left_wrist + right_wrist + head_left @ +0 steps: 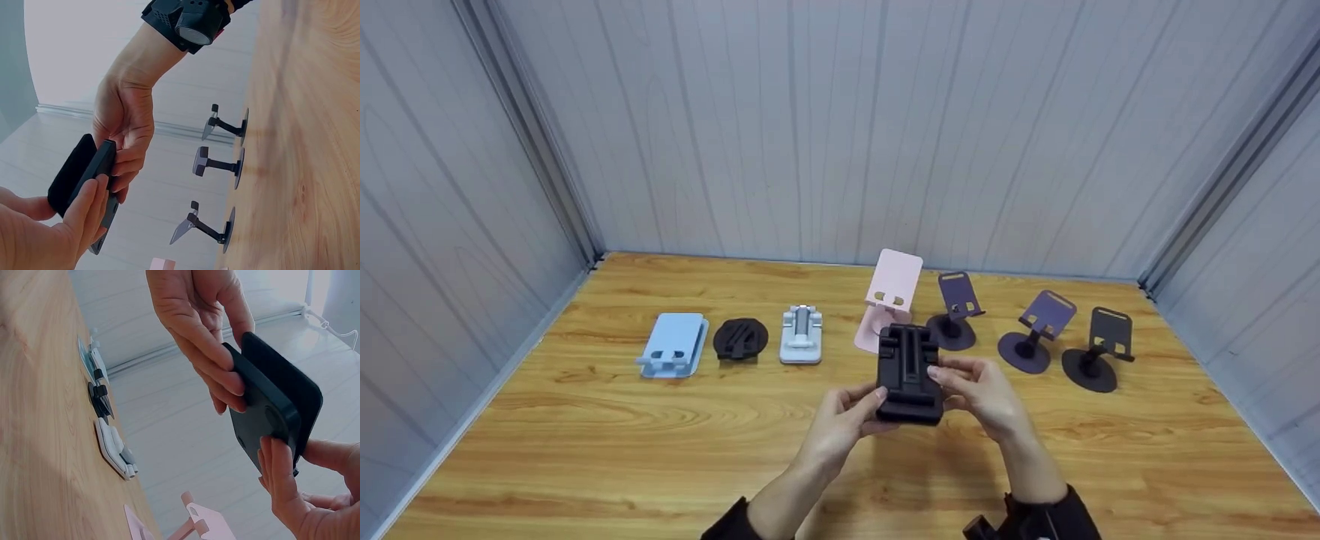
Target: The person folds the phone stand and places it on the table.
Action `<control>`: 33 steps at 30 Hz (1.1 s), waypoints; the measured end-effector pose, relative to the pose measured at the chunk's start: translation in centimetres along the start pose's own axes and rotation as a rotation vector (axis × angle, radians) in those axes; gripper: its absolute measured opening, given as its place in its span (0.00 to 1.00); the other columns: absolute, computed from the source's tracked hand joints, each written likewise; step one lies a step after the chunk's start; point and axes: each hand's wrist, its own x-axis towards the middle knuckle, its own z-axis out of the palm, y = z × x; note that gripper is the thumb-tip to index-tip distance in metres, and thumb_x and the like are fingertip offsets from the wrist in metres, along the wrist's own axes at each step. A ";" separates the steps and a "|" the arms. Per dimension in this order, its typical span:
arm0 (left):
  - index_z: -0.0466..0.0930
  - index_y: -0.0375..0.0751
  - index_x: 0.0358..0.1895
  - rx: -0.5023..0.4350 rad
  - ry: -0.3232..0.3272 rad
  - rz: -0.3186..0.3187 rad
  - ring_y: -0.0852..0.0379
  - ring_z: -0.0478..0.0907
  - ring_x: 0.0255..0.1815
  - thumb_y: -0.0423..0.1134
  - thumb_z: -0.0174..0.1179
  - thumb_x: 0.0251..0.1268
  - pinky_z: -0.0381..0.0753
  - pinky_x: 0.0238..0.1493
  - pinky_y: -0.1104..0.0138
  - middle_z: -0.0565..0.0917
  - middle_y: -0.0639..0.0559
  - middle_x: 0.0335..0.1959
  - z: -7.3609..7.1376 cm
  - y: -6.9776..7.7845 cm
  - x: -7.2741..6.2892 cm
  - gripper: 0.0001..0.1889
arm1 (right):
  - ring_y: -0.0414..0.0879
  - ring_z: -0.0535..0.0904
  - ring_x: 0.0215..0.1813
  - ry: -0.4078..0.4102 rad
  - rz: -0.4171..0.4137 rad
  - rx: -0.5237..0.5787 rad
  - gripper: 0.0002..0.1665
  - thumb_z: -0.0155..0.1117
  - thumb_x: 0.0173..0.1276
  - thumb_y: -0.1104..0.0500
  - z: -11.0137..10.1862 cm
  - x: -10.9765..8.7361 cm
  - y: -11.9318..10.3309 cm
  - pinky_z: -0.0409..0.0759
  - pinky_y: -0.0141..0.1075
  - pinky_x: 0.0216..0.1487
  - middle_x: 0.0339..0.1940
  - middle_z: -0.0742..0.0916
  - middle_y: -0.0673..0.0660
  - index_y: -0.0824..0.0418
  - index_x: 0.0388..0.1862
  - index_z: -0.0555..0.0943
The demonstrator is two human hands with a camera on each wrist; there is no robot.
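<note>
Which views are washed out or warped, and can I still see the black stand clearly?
Head view: evenly lit, wall lines bowed by the wide lens, black stand sharp between left hand and right hand. Left wrist view: backlit, bright hazy wall, stand dark. Right wrist view: pale glare behind, stand's surface detail lost.

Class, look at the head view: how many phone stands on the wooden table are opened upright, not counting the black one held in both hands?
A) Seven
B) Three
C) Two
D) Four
D: the pink stand, two purple stands and the black round-base stand are upright, while three stands at the left lie folded flat.
</note>
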 end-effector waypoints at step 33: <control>0.64 0.12 0.62 0.226 0.314 -0.065 0.51 0.85 0.41 0.23 0.44 0.74 0.88 0.42 0.67 0.77 0.20 0.53 -7.4 1.0 -1.9 0.19 | 0.31 0.82 0.34 0.354 -0.007 -0.286 0.27 0.57 0.74 0.61 -7.9 0.5 -1.3 0.86 0.27 0.41 0.34 0.86 0.44 0.78 0.64 0.68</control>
